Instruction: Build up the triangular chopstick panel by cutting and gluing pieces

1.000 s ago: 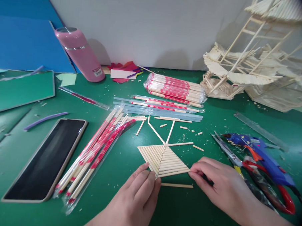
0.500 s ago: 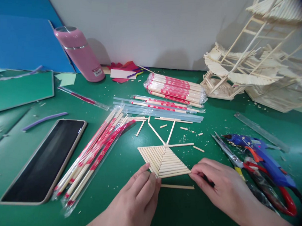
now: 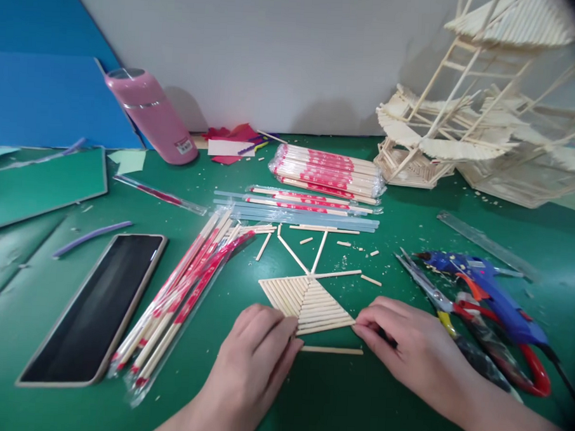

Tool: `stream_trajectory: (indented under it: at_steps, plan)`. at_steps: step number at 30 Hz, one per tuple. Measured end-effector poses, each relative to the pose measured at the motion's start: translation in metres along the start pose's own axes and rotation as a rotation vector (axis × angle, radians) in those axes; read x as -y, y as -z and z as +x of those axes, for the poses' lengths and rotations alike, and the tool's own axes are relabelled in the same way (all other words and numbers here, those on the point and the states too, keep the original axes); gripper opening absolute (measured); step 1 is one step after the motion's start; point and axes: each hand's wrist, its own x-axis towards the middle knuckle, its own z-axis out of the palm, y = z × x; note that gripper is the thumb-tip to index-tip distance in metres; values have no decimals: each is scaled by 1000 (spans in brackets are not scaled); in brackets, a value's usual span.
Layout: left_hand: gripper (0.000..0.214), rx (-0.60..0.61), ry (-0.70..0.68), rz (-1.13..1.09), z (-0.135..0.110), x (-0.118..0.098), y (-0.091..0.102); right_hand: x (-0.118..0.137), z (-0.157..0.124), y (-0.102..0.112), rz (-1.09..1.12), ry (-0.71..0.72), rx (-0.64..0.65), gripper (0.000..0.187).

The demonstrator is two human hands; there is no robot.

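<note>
A fan-shaped panel of wooden sticks (image 3: pixel 319 306) lies flat on the green table, with bare sticks spreading from its far point. My left hand (image 3: pixel 260 351) is closed at the panel's near left corner, fingertips pressed together and hiding that corner. At the panel's right tip, my right hand (image 3: pixel 401 341) pinches the end of the outer stick between thumb and forefinger. A loose wooden stick (image 3: pixel 334 350) rests just in front of the panel, its left end by my left fingers. Short cut pieces of stick (image 3: pixel 371 280) are scattered beyond it.
On the right lie scissors (image 3: pixel 448 305) and a blue glue gun (image 3: pixel 485 281). Wrapped chopsticks (image 3: pixel 183 300) and a phone (image 3: pixel 93 308) are at left. Behind stand a pink bottle (image 3: pixel 153 117) and a stick-built model (image 3: pixel 463 121). A chopstick bundle (image 3: pixel 327 173) lies between them.
My left hand has turned over the panel's near left corner, its forefinger drawn in from the left edge. My right hand keeps its pinch at the right tip. The view has shifted slightly.
</note>
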Motion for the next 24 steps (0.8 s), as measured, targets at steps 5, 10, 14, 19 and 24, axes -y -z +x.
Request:
stream_trajectory:
  at_steps: [5, 10, 14, 19, 24]
  plan:
    - [19, 114, 84, 78, 10, -3, -1, 1, 0, 0, 1, 4, -17, 15]
    - [23, 121, 33, 80, 12, -2, -2, 1, -1, -1, 21, -11, -24, 15]
    - [22, 92, 16, 75, 8, 0, -4, 1, -1, -3, 43, -28, -18, 17]
    - [23, 60, 33, 42, 6, 2, -6, 0, -2, -4, 49, -38, -26, 17]
    - [24, 62, 31, 13, 5, 2, -7, -1, -2, -5, 55, -22, -24, 15]
